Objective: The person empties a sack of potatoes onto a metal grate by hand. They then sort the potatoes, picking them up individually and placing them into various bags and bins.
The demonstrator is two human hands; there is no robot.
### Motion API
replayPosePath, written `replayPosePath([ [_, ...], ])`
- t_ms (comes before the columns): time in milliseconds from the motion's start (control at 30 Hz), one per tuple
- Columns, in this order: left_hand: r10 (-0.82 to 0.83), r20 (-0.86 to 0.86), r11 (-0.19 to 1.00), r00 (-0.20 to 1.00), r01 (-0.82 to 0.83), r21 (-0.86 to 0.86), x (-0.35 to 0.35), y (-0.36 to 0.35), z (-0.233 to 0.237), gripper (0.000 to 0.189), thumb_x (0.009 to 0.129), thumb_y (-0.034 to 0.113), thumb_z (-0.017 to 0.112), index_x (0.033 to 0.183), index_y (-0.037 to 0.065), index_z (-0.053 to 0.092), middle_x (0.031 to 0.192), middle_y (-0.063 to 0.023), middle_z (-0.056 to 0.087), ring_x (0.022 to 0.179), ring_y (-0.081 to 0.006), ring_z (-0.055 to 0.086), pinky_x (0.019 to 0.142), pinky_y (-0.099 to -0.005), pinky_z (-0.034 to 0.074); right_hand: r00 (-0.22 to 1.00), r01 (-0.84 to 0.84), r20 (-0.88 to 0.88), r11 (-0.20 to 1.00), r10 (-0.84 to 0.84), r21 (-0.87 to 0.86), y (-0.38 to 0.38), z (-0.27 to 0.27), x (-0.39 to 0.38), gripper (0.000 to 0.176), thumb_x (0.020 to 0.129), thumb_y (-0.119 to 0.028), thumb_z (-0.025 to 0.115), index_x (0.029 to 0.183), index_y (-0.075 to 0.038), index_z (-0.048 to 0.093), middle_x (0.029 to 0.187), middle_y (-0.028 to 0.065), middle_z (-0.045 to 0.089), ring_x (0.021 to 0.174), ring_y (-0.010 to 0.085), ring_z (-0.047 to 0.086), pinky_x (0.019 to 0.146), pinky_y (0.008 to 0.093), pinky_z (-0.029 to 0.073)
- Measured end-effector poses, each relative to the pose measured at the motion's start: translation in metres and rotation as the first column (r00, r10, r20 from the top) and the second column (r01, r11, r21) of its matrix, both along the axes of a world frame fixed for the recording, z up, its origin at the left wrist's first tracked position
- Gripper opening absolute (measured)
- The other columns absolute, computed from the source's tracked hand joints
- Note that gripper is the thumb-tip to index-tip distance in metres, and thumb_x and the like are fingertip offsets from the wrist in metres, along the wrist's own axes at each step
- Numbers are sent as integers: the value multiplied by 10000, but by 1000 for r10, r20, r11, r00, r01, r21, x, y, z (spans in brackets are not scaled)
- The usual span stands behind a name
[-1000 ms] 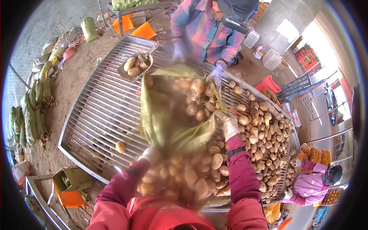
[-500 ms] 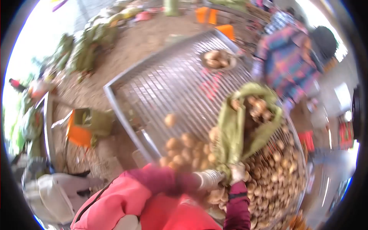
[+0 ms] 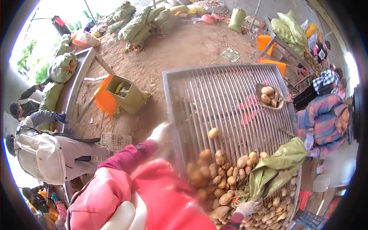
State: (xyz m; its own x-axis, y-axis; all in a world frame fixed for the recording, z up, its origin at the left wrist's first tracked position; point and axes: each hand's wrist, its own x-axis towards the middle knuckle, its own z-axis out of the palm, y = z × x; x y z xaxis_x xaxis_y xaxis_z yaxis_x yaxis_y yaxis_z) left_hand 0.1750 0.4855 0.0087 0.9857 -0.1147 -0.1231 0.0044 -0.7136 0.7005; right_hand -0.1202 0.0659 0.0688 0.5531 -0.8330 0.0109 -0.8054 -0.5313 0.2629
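Note:
My right hand [image 3: 248,207], in a pale glove, grips the gathered end of a green woven sack [image 3: 276,165] at the lower right. The sack lies slack and flattened over the potatoes, and a co-worker's gloved hands [image 3: 309,147] are at its far end. My left hand [image 3: 161,133], gloved as well, is off the sack, beside the left edge of the slatted metal table [image 3: 230,82]. Motion blurs its fingers. A heap of potatoes [image 3: 222,182] lies between my hands, and one potato [image 3: 213,133] sits apart on the slats.
A scoop of potatoes [image 3: 270,97] rests on the table's far right. The co-worker in a plaid shirt [image 3: 324,119] stands at the right edge. An open-topped green bin [image 3: 128,94] and a plastic crate [image 3: 115,142] are on the left floor. Another person [image 3: 42,153] stands left.
The sack, bulging open with potatoes inside before, now lies collapsed. My left hand has let go of it and moved left. My right hand still holds it. The view has shifted left.

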Motion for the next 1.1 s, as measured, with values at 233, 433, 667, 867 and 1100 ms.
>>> replayPosePath([
  [233, -576, 240, 693, 781, 312, 650, 52, 15, -76, 556, 794, 150, 644, 1340, 124, 543, 1350, -140, 527, 1400, -373, 355, 1159, -549, 286, 811, -551, 567, 516, 145, 656, 121, -102, 88, 661, 785, -297, 784, 1326, -40, 506, 1329, 238, 555, 1216, 391, 544, 1063, 445, 414],
  [433, -795, 24, 332, 607, 402, 853, 102, -7, -154, 183, 855, 212, 586, 968, 132, 704, 953, -74, 682, 938, -276, 624, 961, -474, 441, 864, -260, -158, 692, 478, 673, 168, -78, 175, 797, 733, -495, 792, 1355, -87, 506, 1385, 205, 528, 1279, 399, 520, 1086, 473, 411],
  [667, -830, -224, 226, 510, 677, 701, 114, -20, -90, 142, 751, 202, 665, 814, 139, 775, 864, -31, 733, 879, -243, 687, 736, -405, 509, 758, -234, -396, 783, 518, 576, 170, -121, 181, 640, 813, -509, 705, 1308, -130, 559, 1344, 108, 540, 1264, 315, 522, 1046, 457, 431],
  [867, -757, -294, 240, 583, 668, 705, 112, -29, -99, 201, 828, 217, 631, 937, 140, 781, 990, -59, 721, 1010, -244, 649, 860, -420, 474, 538, -313, -556, 763, 633, 565, 179, -135, 192, 396, 966, -440, 493, 1264, -204, 606, 1326, 51, 544, 1285, 252, 468, 995, 476, 419],
  [1100, -809, -267, 225, 523, 696, 682, 112, -32, -84, 211, 858, 250, 635, 981, 157, 780, 1004, -36, 731, 1002, -240, 669, 799, -411, 500, 645, -303, -514, 807, 565, 506, 182, -120, 197, 556, 933, -453, 578, 1323, -59, 538, 1256, 103, 571, 1084, 308, 603, 798, 432, 561],
])
